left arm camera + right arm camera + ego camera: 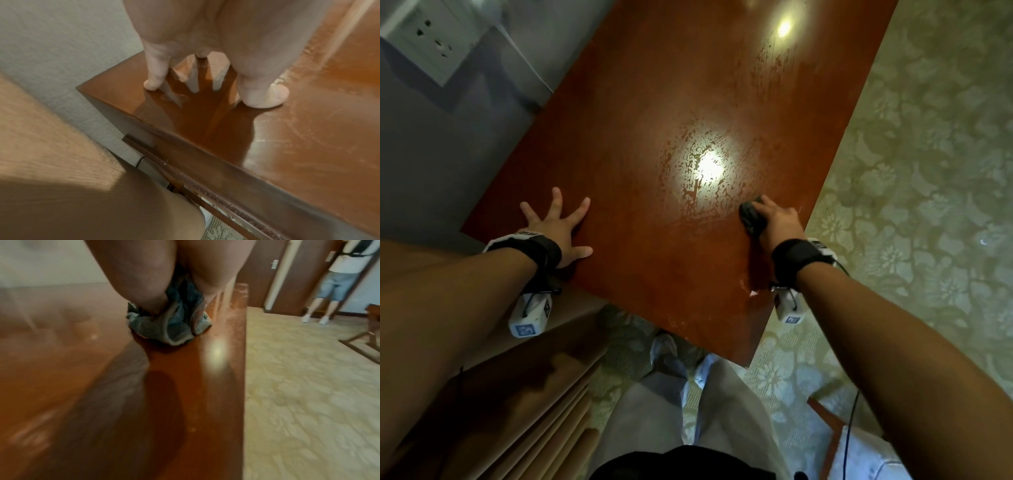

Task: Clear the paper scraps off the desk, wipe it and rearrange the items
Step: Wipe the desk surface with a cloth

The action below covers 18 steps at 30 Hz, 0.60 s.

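The reddish-brown wooden desk (654, 113) fills the middle of the head view, with damp streaks around a bright light reflection. My right hand (777, 219) grips a dark grey bunched cloth (750, 214) and presses it on the desk near the right edge. In the right wrist view the cloth (176, 324) bulges out below my curled fingers. My left hand (554, 226) lies flat with fingers spread near the desk's left front corner. In the left wrist view its fingertips (265, 95) press on the desk top (308, 129). A small white paper scrap (753, 293) lies near the front edge.
Patterned green carpet (911, 171) lies to the right of the desk. A wall socket (431, 37) and white cable (530, 68) are at the far left. Another person (333, 282) stands by a door beyond the desk. A wooden furniture piece (828, 425) sits at lower right.
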Each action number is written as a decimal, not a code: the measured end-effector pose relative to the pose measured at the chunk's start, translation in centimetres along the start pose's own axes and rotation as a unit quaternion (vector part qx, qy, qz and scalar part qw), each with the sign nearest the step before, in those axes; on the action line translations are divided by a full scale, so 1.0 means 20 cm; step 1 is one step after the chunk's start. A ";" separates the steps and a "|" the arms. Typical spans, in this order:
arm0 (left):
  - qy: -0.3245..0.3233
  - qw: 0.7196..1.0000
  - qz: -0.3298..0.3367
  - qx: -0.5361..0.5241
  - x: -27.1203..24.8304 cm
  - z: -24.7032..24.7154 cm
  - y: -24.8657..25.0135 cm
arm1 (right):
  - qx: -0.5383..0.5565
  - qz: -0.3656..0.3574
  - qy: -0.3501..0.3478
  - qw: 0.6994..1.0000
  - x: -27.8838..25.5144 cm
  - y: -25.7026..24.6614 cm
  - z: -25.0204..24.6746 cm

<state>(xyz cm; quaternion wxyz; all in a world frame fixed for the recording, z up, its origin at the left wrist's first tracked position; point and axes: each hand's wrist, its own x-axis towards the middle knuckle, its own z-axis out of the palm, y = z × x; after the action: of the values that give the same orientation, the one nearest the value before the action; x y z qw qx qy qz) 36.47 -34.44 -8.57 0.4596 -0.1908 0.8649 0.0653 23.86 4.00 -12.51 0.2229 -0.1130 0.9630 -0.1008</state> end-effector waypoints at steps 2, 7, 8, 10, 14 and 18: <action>-0.001 1.000 -0.001 -0.004 0.00 0.00 0.00 | -0.023 0.004 -0.008 1.000 0.03 0.04 0.00; 0.005 1.000 -0.002 -0.006 0.01 0.01 -0.01 | -0.060 -0.007 -0.043 0.997 -0.18 -0.01 0.07; 0.006 1.000 -0.002 -0.007 0.01 0.01 -0.01 | -0.053 -0.023 -0.043 0.997 -0.25 -0.01 0.09; 0.009 1.000 -0.009 -0.013 0.00 0.00 0.00 | -0.030 -0.058 -0.058 0.996 -0.38 -0.01 0.13; 0.018 0.999 -0.020 -0.028 -0.06 0.02 0.08 | -0.026 -0.086 -0.124 0.988 -0.66 -0.03 0.26; -0.004 0.999 0.006 -0.045 -0.17 0.19 0.28 | -0.006 -0.102 -0.156 0.983 -0.83 -0.03 0.40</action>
<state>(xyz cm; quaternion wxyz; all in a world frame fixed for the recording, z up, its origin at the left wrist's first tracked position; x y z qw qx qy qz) 38.87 -27.27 -8.25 0.4538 -0.2057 0.8604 0.1072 42.04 6.71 -12.65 0.3579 -0.2262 0.9006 -0.0985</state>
